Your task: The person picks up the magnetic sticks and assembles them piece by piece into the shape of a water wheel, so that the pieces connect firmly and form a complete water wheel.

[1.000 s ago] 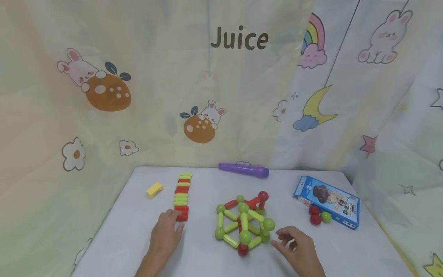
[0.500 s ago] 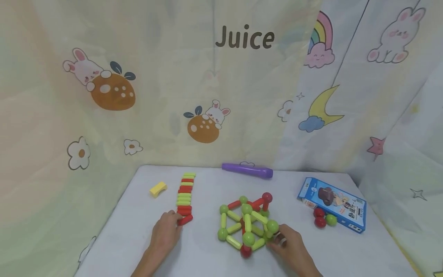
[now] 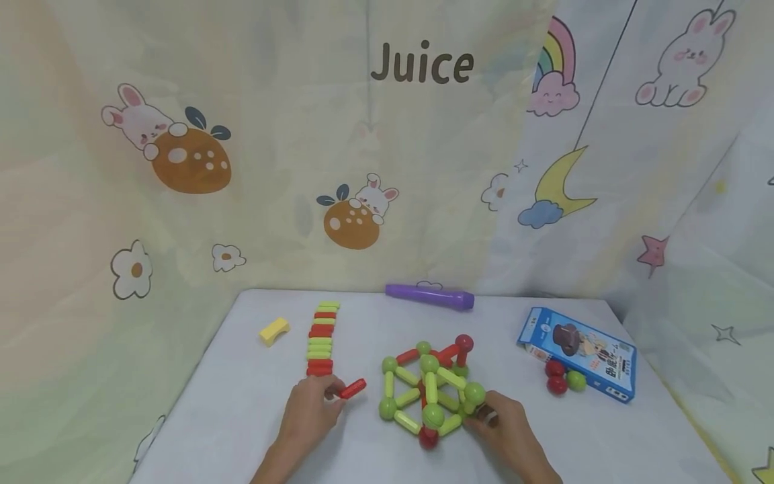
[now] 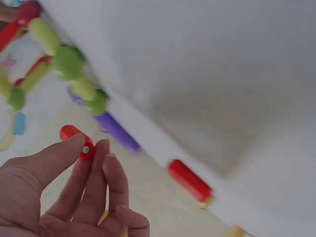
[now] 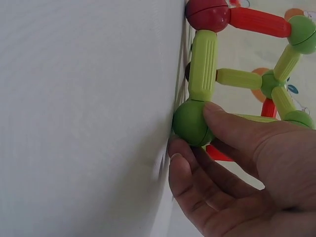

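Note:
A red magnetic rod (image 3: 353,388) is pinched between the thumb and fingers of my left hand (image 3: 308,413), just above the table. In the left wrist view the rod (image 4: 71,133) shows a metal dot on one end. To its right stands a framework of rods and balls (image 3: 431,388), mostly green-yellow with some red pieces. My right hand (image 3: 510,427) grips the lower right of it, thumb and fingers about a green ball (image 5: 190,123) in the right wrist view. Beyond my left hand runs a row of red and green-yellow rods (image 3: 319,346), its near end partly hidden.
A yellow arch block (image 3: 275,331) lies left of the row. At the back edge is a purple microphone-shaped object (image 3: 429,296). On the right sits a blue box (image 3: 586,349), with red balls (image 3: 556,384) and a green ball (image 3: 576,380) beside it.
My left hand has drawn one red rod from the near end of the row and carried it right. My right hand has moved left onto the framework and taken hold of its green ball.

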Demonstrator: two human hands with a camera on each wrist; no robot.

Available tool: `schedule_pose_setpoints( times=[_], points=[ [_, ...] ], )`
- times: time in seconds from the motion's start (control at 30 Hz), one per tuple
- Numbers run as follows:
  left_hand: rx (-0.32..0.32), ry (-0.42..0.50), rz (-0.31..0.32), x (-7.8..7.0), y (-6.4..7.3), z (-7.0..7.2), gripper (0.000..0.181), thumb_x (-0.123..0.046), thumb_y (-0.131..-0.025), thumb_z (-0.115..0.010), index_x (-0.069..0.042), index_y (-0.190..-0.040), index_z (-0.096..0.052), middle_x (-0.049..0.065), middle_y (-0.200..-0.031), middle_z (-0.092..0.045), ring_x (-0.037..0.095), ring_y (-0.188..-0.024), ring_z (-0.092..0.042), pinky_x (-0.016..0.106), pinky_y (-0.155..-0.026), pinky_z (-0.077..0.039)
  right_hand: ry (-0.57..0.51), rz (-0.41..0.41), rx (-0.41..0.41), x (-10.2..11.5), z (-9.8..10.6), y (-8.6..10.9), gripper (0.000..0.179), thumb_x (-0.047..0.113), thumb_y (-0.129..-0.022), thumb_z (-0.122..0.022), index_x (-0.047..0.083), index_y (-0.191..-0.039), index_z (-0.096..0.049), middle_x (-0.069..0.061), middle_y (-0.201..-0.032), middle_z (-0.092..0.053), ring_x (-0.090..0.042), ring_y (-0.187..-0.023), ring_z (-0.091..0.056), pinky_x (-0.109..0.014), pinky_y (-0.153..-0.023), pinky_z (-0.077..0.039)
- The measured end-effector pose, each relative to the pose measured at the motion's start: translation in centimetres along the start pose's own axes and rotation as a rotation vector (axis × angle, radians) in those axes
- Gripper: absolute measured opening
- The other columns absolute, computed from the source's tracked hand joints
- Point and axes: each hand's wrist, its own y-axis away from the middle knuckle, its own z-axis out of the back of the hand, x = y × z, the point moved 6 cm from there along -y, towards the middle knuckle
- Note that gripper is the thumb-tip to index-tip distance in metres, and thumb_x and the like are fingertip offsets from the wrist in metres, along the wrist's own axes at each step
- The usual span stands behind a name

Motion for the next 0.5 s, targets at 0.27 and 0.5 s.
schedule_pose_setpoints(
  times=[0.27,0.5],
  points=[
    [-0.020,0.228,-0.234,-6.3,0.1,0.0,0.023,-0.006,-0.086,-0.089,-0.014,-0.108,-0.085,-0.010,-0.094,-0.076,0.014,-0.087,-0.063,0.024,-0.071,-0.050,-0.001,-0.002,-0.015,-0.2,0.1,0.1,0.026,0.007,-0.081,-0.093,0.011,-0.103,-0.078,0.008,-0.089,-0.074,-0.011,-0.084,-0.064,-0.024,-0.071,-0.055],
    [-0.063,0.223,-0.267,-8.3,-0.6,-0.9,0.020,-0.007,-0.087,-0.089,-0.012,-0.106,-0.085,-0.006,-0.092,-0.076,0.018,-0.085,-0.064,0.023,-0.067,-0.047,-0.014,0.033,-0.005,-0.1,0.0,0.0,0.028,0.007,-0.081,-0.093,0.012,-0.105,-0.078,0.008,-0.089,-0.074,-0.011,-0.083,-0.064,-0.023,-0.070,-0.054]
  ],
)
